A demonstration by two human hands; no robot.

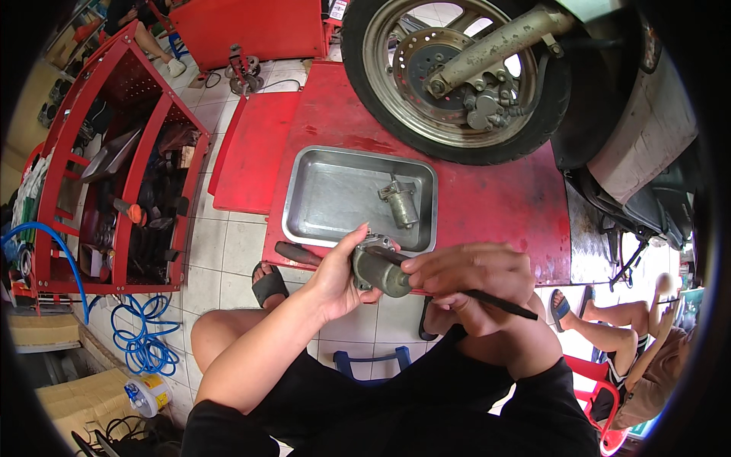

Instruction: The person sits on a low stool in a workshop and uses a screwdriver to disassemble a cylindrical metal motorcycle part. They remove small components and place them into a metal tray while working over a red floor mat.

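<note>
A small metal motor (378,270), a stubby grey cylinder with a cast flange at its far end, is held in the air just near of the red platform (487,202), over the tiled floor (228,244). The left hand (339,278) is closed around it from the left, thumb up along the flange and fingers wrapped under the body. The right hand (468,286) is closed on a thin black tool (487,301), gripped like a pen; its tip end meets the top of the motor while the handle runs out to the right.

Just beyond the hands a steel tray (320,202) sits on the platform, and a second, similar motor part (400,202) lies in its right half. A dark-handled tool (297,254) lies on the platform along the tray's near edge, just left of the left hand. Farther off, a scooter wheel (457,76) with a brake disc and caliper stands on the platform, the scooter body (647,129) to its right.

On the left stands a red tool cart (122,167) full of tools, with a blue hose (141,335) coiled on the floor near it. The person's sandalled foot (269,283) rests on the tiles below the left hand. Another person (640,358) sits at the near right on a red stool.
</note>
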